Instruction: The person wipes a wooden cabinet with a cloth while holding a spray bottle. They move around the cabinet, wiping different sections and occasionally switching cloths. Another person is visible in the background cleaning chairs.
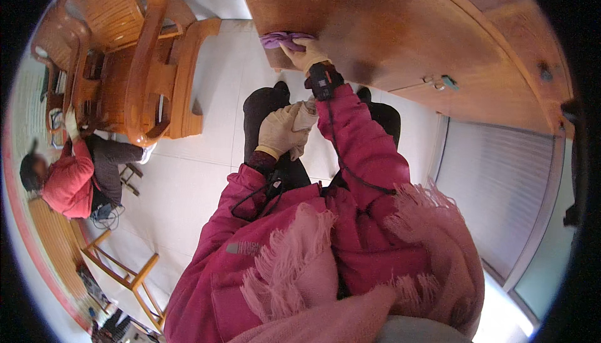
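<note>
At the left end of the near edge of the wooden cabinet (363,24), the gloved right hand (308,53) has its thumb and fingers clamped on a purple cloth (282,39), which lies bunched against the wood. The gloved left hand (280,131) hangs short of that edge, fingers curled closed around what looks like pale bunched fabric (304,117). With the purple cloth so near the corner, a loose grip or a push too far left could let it slip off toward the floor (219,92). The black cord (343,163) looping from the wrist device (323,84) along the sleeve could catch on the metal fittings (431,81) or green tag (449,82) if the arm swept right, and the scarf (426,224) fringe could trail onto the wood if the body leaned in. Pale lettering (245,248) marks the jacket's chest, only partly legible; markings on the wrist device are too small to read.
</note>
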A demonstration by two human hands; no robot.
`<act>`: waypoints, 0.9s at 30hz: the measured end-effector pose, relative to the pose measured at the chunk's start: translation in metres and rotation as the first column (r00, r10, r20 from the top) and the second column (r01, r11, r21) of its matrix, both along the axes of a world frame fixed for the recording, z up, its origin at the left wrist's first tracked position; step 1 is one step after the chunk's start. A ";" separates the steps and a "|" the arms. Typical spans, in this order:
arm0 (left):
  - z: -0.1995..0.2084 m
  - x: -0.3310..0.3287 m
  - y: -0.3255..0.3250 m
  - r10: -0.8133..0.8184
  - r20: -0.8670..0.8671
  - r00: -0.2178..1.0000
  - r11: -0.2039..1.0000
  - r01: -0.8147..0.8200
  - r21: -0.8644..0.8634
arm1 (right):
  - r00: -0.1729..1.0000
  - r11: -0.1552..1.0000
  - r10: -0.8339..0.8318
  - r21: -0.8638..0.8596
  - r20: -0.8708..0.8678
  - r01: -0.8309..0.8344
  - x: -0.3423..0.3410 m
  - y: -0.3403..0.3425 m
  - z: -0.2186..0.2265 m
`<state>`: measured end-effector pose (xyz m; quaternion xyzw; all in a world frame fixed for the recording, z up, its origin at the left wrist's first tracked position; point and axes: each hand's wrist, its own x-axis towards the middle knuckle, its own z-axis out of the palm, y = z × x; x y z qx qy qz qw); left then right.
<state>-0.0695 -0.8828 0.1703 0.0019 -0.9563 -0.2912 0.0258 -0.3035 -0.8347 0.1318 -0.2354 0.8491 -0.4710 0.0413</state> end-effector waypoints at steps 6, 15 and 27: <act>-0.004 -0.002 0.007 -0.013 0.008 1.000 1.000 0.013 -0.022 | 0.970 0.940 -0.229 0.240 -0.080 0.242 -0.007 0.125 0.034; 0.004 -0.004 0.016 -0.012 0.024 1.000 0.997 0.014 -0.074 | 0.887 0.880 -0.456 0.117 -0.066 0.461 -0.074 0.350 -0.003; -0.001 -0.006 0.014 -0.023 -0.001 1.000 0.996 0.023 -0.083 | 0.657 0.292 -0.690 -0.712 0.305 0.638 -0.050 0.189 0.055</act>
